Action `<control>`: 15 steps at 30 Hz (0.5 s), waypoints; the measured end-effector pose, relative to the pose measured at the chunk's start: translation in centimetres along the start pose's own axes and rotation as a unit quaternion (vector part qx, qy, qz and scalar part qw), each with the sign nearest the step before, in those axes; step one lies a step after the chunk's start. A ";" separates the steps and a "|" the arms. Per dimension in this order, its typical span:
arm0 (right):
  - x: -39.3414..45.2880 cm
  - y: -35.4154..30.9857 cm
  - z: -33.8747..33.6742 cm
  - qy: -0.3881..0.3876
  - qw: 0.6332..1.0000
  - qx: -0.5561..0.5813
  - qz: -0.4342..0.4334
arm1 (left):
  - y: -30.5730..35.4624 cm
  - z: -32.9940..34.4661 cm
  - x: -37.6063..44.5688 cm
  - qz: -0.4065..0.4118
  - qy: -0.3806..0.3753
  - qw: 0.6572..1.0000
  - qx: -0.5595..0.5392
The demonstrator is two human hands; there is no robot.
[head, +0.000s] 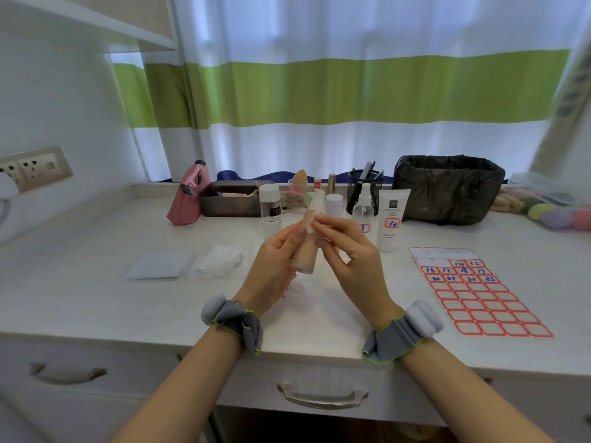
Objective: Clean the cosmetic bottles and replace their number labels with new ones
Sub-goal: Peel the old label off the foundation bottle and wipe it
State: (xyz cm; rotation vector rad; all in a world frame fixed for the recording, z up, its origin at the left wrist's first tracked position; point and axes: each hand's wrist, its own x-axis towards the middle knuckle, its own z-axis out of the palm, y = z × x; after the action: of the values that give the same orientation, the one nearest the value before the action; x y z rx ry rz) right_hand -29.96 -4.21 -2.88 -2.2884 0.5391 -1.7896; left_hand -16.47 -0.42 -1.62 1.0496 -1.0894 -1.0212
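Above the white desk point(96, 302), the left hand point(275, 266) grips a beige foundation bottle point(305, 251) by its lower body, tilted, while the right hand point(348, 254) pinches a small white label or pad point(315, 222) against its upper part; which one cannot be told. Behind stand a white tube point(391, 219) labelled "10", a clear spray bottle point(363, 209) with an unreadable numbered label, and a clear bottle point(271, 209) with print too small to read. Right of the hands lies a red-bordered sticker sheet point(479, 302) handwritten 14 to 23, remaining stickers blank.
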 end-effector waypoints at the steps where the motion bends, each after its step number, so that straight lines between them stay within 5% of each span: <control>1: 0.0 0.0 0.0 0.000 1.000 0.005 0.006 | 0.0 0.0 0.0 -0.001 0.002 1.000 -0.002; 15: -0.2 -0.3 -0.3 -0.022 0.999 0.036 0.031 | 0.0 0.0 -0.1 0.011 -0.023 1.000 0.017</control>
State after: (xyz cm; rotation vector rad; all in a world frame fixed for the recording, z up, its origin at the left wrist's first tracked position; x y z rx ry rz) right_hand -30.25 -3.86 -2.83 -2.2312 0.5228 -1.6990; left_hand -16.50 -0.29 -1.65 1.0429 -1.1567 -1.0177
